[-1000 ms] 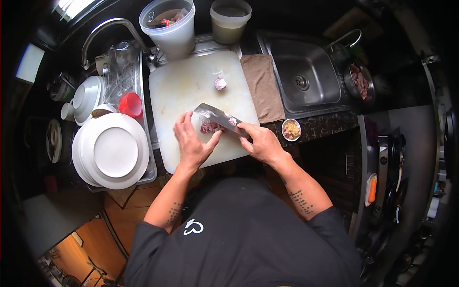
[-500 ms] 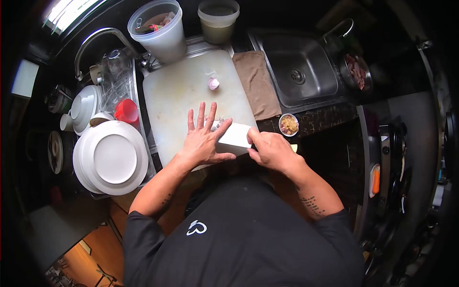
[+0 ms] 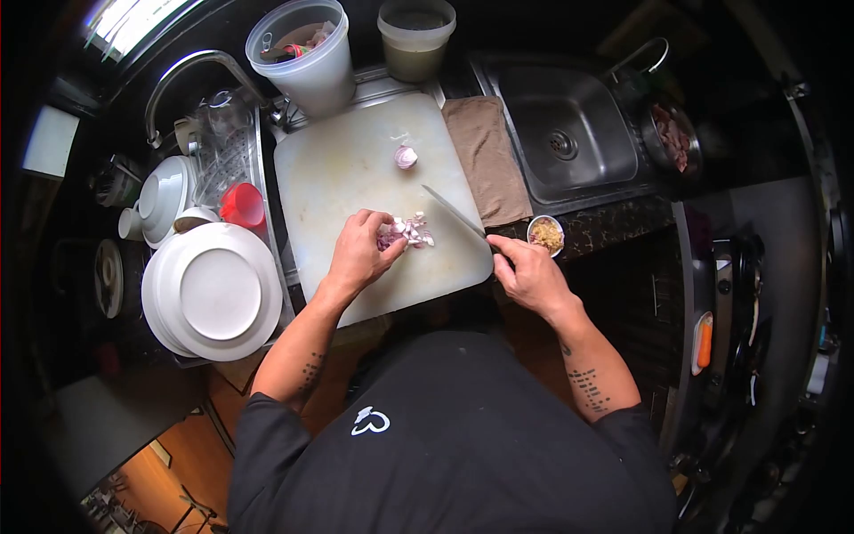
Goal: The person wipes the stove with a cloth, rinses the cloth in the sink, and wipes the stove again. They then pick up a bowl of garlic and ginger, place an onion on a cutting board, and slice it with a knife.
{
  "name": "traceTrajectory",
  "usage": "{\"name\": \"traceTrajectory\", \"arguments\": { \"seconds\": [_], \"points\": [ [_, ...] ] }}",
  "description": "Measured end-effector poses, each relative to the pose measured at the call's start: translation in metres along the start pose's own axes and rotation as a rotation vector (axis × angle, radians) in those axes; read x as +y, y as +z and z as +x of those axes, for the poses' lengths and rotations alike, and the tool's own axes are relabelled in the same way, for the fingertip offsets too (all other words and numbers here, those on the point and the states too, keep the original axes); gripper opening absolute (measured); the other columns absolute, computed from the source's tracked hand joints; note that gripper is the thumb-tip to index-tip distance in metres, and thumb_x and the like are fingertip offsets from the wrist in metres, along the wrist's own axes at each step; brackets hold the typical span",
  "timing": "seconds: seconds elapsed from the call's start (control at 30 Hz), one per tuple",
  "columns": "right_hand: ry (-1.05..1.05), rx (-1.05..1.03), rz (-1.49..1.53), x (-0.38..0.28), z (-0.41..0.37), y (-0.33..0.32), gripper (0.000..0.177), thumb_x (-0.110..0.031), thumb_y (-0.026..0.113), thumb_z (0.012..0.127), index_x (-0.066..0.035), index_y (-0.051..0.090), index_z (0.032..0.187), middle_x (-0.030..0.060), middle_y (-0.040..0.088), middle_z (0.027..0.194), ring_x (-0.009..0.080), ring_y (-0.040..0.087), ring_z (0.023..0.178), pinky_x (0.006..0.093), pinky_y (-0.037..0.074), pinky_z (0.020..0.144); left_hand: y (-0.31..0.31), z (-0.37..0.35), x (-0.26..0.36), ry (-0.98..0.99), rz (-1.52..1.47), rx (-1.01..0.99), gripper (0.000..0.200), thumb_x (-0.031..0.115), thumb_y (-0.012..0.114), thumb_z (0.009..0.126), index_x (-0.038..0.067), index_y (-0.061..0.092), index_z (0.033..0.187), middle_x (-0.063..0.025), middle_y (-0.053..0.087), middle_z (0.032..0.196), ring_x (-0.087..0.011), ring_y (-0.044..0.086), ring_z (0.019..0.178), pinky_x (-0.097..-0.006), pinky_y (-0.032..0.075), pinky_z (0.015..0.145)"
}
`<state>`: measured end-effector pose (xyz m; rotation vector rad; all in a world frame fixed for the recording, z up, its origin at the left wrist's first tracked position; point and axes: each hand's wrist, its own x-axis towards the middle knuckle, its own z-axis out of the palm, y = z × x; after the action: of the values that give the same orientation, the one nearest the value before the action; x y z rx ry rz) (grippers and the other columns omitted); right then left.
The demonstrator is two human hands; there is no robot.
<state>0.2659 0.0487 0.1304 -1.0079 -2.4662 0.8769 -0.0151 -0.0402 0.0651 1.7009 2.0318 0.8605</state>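
My right hand (image 3: 534,278) is closed round the handle of a kitchen knife (image 3: 454,210). The blade, seen nearly edge-on, points up and left over the cutting board (image 3: 342,160). My left hand (image 3: 360,249) curls its fingers and thumb about the left side of a small heap of chopped red onion (image 3: 413,231), gripping part of it; the fingers hide some pieces. Farther up the board lies a peeled piece of red onion (image 3: 406,157), beside a few thin scraps of skin.
Stacked white plates (image 3: 221,292) and a red cup (image 3: 242,206) stand left of the board. Behind it are a white bucket (image 3: 313,76) and a lidded tub (image 3: 415,44). A brown cloth (image 3: 485,160), a sink (image 3: 569,142) and a small bowl of minced food (image 3: 545,235) are rightward.
The knife has turned from blade flat under my spread left hand to edge-on, moving up and right. My left hand has come off the blade and curled at the chopped onion, now uncovered.
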Motion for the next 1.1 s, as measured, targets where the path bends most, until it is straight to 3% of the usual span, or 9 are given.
{"name": "traceTrajectory", "arguments": {
  "seconds": [0.07,0.23,0.27,0.47,0.57,0.7,0.83,0.97,1.1],
  "points": [
    [-0.022,-0.029,-0.032,-0.004,0.004,0.023,0.028,-0.01,0.058,0.087,0.002,0.063,0.113,0.023,0.067,0.09,0.0403,0.066,0.081,0.0468,0.053,0.073,0.006,-0.001,0.003,0.066,-0.01,0.096,0.026,0.018,0.076,0.077,0.004,0.068,0.097,-0.0114,0.066,0.095,-0.0312,0.06,0.091,-0.0399,0.051,0.081],
    [-0.121,-0.11,-0.049,-0.025,0.031,0.035,0.025,-0.006,0.057,0.087,0.002,0.058,0.11,0.0229,0.065,0.083,0.0418,0.064,0.078,0.0479,0.053,0.07,0.016,-0.009,-0.011,0.109,-0.04,0.159,0.015,0.014,0.075,0.078,0.006,0.071,0.09,-0.0079,0.068,0.088,-0.0282,0.061,0.086,-0.0371,0.051,0.078],
    [-0.154,-0.128,-0.061,-0.03,0.041,0.035,0.015,-0.007,0.056,0.085,0.001,0.054,0.098,0.0232,0.065,0.083,0.0427,0.064,0.076,0.05,0.053,0.068,0.017,-0.009,-0.009,0.149,-0.047,0.217,0.012,0.014,0.075,0.078,0.007,0.072,0.087,-0.0069,0.069,0.086,-0.0268,0.062,0.084,-0.0359,0.051,0.076],
    [-0.115,-0.431,-0.394,-0.063,0.098,0.044,0.017,-0.008,0.054,0.085,0.003,0.056,0.097,0.0234,0.067,0.086,0.0419,0.067,0.082,0.0476,0.055,0.073,0.021,-0.01,-0.015,0.131,-0.036,0.21,0.015,0.013,0.075,0.075,0.008,0.073,0.089,-0.0062,0.068,0.085,-0.0271,0.06,0.081,-0.0368,0.051,0.075],
    [-0.063,-0.571,-0.386,-0.08,0.103,0.031,0.014,-0.008,0.052,0.085,0.004,0.051,0.093,0.025,0.065,0.079,0.0431,0.065,0.078,0.0499,0.053,0.071,0.022,-0.01,-0.017,0.15,-0.037,0.229,0.014,0.013,0.075,0.076,0.007,0.074,0.089,-0.0058,0.069,0.085,-0.0261,0.061,0.082,-0.0357,0.051,0.075],
    [0.031,-0.444,-0.381,-0.071,0.076,0.054,0.016,-0.011,0.051,0.089,0.003,0.053,0.096,0.0263,0.067,0.081,0.0426,0.068,0.08,0.0509,0.055,0.074,0.021,-0.014,-0.018,0.148,-0.039,0.254,0.014,0.013,0.075,0.077,0.007,0.074,0.089,-0.0057,0.068,0.084,-0.0262,0.061,0.082,-0.0358,0.051,0.075],
    [-0.09,-0.371,-0.335,-0.053,0.082,0.069,0.017,-0.012,0.049,0.09,0.004,0.049,0.097,0.0258,0.066,0.076,0.0444,0.067,0.076,0.0525,0.054,0.071,0.021,-0.012,-0.021,0.159,-0.021,0.227,0.013,0.013,0.074,0.078,0.007,0.073,0.089,-0.0069,0.068,0.085,-0.0266,0.061,0.082,-0.036,0.051,0.076],
    [0.027,-0.62,-0.354,-0.089,0.106,0.035,0.022,-0.013,0.049,0.089,0.006,0.054,0.099,0.0286,0.066,0.08,0.0447,0.066,0.082,0.0513,0.053,0.076,0.013,-0.016,-0.017,0.154,-0.128,0.22,0.015,0.011,0.074,0.078,0.005,0.072,0.091,-0.0081,0.068,0.088,-0.0265,0.062,0.084,-0.0359,0.052,0.076],
    [0.078,-0.391,-0.298,-0.062,0.069,0.077,0.019,-0.014,0.049,0.091,0.004,0.049,0.099,0.0305,0.065,0.077,0.0476,0.066,0.08,0.0548,0.052,0.075,0.011,-0.022,-0.016,0.152,-0.158,0.223,0.015,0.011,0.074,0.078,0.004,0.072,0.091,-0.0091,0.068,0.09,-0.0266,0.063,0.085,-0.0359,0.052,0.078]
  ]
}}
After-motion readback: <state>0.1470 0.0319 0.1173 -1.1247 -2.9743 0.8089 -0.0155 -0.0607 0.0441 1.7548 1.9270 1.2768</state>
